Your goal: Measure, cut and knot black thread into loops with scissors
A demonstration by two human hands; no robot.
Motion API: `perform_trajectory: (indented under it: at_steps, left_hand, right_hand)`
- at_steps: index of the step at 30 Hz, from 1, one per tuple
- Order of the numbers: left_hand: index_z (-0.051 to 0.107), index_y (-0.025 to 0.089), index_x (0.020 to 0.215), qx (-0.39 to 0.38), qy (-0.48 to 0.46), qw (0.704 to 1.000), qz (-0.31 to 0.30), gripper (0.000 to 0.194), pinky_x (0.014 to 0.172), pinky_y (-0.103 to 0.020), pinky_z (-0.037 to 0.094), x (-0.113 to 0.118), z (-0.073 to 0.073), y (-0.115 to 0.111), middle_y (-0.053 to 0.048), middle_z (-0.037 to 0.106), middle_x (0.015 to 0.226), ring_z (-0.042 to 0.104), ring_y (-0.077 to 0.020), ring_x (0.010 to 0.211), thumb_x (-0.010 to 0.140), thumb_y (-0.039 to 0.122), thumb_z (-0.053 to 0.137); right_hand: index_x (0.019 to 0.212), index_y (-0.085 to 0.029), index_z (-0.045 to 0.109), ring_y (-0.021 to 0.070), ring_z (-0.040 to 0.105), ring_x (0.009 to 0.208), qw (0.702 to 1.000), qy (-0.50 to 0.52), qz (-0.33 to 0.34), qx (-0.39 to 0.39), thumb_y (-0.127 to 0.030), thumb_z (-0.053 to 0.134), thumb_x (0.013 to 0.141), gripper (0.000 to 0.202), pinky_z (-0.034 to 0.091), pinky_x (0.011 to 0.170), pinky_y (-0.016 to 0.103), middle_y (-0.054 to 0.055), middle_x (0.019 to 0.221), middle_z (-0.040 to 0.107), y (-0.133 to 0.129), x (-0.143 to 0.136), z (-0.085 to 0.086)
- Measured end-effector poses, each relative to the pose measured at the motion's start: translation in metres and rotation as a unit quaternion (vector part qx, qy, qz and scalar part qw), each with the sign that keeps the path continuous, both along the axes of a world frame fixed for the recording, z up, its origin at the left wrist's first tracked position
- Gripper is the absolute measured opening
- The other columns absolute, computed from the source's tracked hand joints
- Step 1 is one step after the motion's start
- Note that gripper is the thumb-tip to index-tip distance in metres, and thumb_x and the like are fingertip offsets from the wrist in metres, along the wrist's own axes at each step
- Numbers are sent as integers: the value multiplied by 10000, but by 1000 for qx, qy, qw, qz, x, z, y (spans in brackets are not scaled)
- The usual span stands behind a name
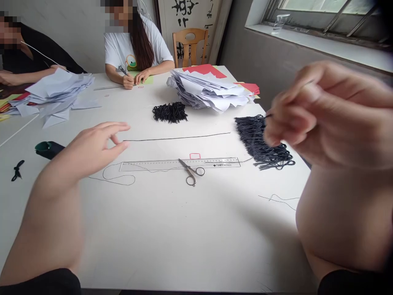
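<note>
Table [172, 237]: smooth, white, filling most of the frame. Paper stack [211, 92]: crumpled white sheets, upper right. Right hand [294, 110]: blurred, fingers curled, right; its grip cannot be told. Left hand [95, 147]: thumb and fingers spread, left of centre. Tassel bundle [254, 139]: stringy black fibre, looped ends, right of centre. Ruler [159, 164]: clear, flat, centre. Scissors [190, 170]: metal, ring-handled, blades parted, over the ruler. Cord [178, 138]: thin, black, nearly straight, centre, left end by the left thumb.
</note>
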State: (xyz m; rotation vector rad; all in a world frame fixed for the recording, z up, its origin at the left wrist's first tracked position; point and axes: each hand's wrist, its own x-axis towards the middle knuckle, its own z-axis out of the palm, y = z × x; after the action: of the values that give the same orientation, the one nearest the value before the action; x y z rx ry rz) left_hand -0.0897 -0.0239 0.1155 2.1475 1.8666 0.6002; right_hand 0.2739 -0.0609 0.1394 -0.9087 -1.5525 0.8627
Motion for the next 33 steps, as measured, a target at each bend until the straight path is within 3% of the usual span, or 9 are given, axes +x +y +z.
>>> perform_trajectory:
  at_steps: [3,6,8,11,14,18,22,28,33]
  left_hand:
    - [466,301,1395,-185,-255,934,-169,618,558,-234,454,49,-7,-26,4,632,686,614,-165,650,804,327,644]
    - [667,222,1102,-351,-438,780,-276,335,724,-298,541,83,-26,-43,-70,684,874,683,-224,869,786,330,695]
    - [710,204,917,-405,-472,741,-253,181,754,-268,546,92,-38,-47,-73,702,917,684,-202,910,801,342,707]
    - [736,187,805,-401,-483,761,-160,238,608,-168,525,91,-47,-43,-60,721,810,690,-139,742,749,417,758]
    - [744,174,723,-359,-483,793,-92,308,527,-132,499,85,-46,-35,-56,718,722,672,-112,632,680,475,795]
    - [755,184,722,-334,-453,823,-78,270,517,-134,501,80,-39,-29,-47,715,677,659,-104,584,660,440,816]
    - [757,169,716,-289,-403,861,-114,224,387,-155,405,72,-28,-28,-61,707,640,572,-88,436,702,391,784]
    - [762,169,732,-254,-321,904,-124,205,290,-194,213,57,-15,-28,-72,706,628,280,-16,266,740,372,731]
    - [765,184,712,-265,-277,915,-123,204,290,-199,211,56,-14,-25,-67,706,632,287,-29,282,745,380,718]
  right_hand:
    - [785,-200,516,108,588,544,965,0,238,-110,-311,554,929,186,484,455,234,-7,634,622,-19,-51,-10]
    - [802,-195,478,109,591,586,940,-5,287,-182,-366,559,927,227,488,472,225,1,673,635,-20,-72,-27]
    - [794,-191,466,90,555,542,937,1,279,-209,-393,574,915,259,428,422,196,-8,668,613,-13,-73,-36]
    - [779,-185,469,53,448,454,945,42,219,-239,-373,609,895,261,308,350,177,-34,643,537,1,-64,-40]
    - [776,-187,489,53,418,471,960,117,128,-221,-302,635,877,212,421,429,202,-55,630,434,14,-51,-38]
    - [723,-204,480,77,473,576,966,216,27,-136,-232,631,858,204,554,776,340,-54,646,368,26,-37,-33]
    - [737,-207,485,88,482,612,966,241,-76,-52,-167,594,838,154,528,846,409,-50,656,375,41,-18,-32]
    - [758,-240,378,112,490,582,948,75,-293,103,-125,410,905,189,500,680,325,-23,671,415,56,2,-33]
    - [792,-248,283,151,473,573,849,-280,-432,117,-74,336,895,209,440,666,352,-3,669,439,51,-1,-37]
